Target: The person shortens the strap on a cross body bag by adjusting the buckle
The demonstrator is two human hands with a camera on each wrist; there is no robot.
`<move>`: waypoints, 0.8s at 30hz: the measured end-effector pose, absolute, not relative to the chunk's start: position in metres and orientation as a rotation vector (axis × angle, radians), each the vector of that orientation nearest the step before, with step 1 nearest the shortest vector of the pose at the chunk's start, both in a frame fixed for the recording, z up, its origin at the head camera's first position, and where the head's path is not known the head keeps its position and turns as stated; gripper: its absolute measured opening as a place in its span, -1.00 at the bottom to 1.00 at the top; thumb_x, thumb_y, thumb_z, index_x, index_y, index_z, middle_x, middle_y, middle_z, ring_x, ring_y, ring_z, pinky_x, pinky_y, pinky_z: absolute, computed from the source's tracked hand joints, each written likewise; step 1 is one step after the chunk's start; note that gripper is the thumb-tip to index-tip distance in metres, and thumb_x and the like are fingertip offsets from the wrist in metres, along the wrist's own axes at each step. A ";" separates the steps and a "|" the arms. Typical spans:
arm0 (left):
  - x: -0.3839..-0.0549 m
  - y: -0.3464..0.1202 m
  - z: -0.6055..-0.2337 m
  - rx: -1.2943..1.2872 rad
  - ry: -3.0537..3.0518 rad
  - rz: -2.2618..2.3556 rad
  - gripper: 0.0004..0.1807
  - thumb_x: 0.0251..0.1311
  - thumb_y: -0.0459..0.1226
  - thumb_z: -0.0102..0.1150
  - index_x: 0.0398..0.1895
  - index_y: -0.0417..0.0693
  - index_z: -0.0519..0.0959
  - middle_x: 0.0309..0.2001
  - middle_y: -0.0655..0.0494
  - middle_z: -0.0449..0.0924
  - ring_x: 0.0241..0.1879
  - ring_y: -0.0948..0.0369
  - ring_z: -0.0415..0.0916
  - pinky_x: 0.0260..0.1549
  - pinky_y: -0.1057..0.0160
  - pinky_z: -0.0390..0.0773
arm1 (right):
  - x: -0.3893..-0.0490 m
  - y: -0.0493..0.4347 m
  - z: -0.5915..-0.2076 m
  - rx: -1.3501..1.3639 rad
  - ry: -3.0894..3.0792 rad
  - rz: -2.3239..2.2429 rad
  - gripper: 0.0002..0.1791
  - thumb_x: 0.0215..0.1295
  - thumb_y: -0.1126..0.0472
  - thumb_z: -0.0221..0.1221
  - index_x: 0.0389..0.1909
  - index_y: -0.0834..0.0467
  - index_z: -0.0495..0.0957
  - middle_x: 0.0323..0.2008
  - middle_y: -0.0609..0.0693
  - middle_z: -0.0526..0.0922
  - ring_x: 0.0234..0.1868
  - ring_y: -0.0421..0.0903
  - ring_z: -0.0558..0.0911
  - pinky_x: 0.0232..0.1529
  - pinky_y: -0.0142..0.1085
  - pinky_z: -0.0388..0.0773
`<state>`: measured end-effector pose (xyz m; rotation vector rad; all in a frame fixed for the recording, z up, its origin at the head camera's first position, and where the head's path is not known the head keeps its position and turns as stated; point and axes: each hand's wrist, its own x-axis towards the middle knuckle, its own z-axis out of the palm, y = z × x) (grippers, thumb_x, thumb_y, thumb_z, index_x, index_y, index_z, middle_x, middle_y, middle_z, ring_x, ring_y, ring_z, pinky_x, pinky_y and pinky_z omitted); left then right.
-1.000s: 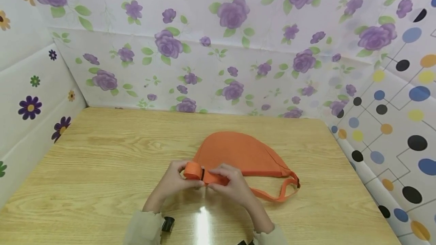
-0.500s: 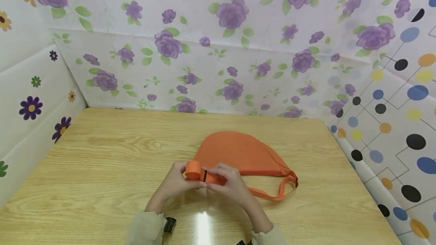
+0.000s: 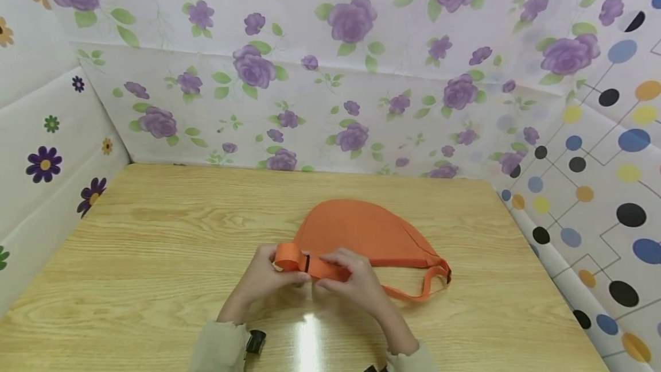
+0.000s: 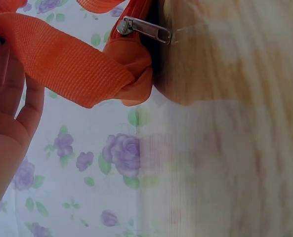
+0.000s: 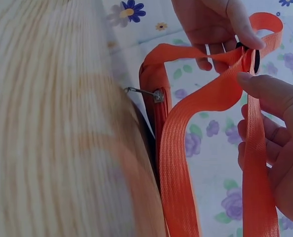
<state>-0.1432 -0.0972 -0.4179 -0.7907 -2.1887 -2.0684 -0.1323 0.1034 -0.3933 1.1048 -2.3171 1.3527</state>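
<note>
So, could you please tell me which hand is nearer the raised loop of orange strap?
The left hand, right by that loop; the right hand holds the strap beyond the black buckle.

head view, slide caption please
Left hand and right hand hold the strap of an orange bag on a table.

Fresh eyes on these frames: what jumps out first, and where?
Probably the orange bag, lying on the wooden table just beyond the person's hands. Next, its strap with the black slider, held between the left hand and the right hand in front of the bag. Behind it all, the backdrop with big purple flowers fills the top of the head view.
</note>
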 end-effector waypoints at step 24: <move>-0.147 -0.098 -0.426 -0.915 -2.112 -2.093 -0.66 -0.25 -0.55 0.36 -0.28 -0.37 0.56 -0.33 -0.13 0.60 -0.38 0.22 0.52 -0.43 0.21 0.54 | -0.136 0.111 -0.389 1.279 -2.297 1.386 -0.68 -0.11 0.50 0.29 -0.24 0.48 0.54 -0.45 0.14 0.53 -0.52 0.00 0.45 -0.58 -0.32 0.43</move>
